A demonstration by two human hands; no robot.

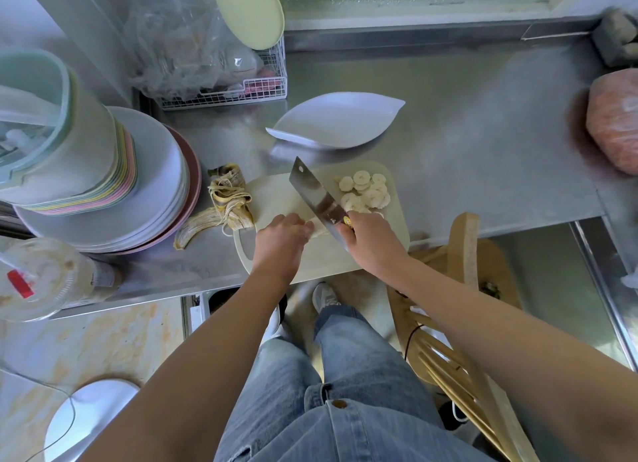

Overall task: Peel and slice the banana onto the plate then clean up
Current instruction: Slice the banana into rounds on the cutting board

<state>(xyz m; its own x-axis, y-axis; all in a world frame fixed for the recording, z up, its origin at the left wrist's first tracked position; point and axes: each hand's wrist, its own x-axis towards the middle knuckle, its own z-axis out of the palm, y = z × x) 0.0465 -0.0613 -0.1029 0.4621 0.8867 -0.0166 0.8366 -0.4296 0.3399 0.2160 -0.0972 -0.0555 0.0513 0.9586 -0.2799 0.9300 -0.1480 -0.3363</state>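
Crosswise, knife [316, 194] blade over left-right banana [319, 232].

A grey metal counter [466, 133] carries everything here. Near its front edge lies a pale cutting board [272, 194], with a banana peel [224, 206] just beside its left side and a white leaf-shaped plate [338, 120] just behind it. At the left stands a stack of plates [162, 192], and behind the stack a white wire basket [266, 89] sits near the back wall. A clear plastic cup [45, 278], blurred, is at the front left corner and a pinkish bag [614, 116] at the far right.
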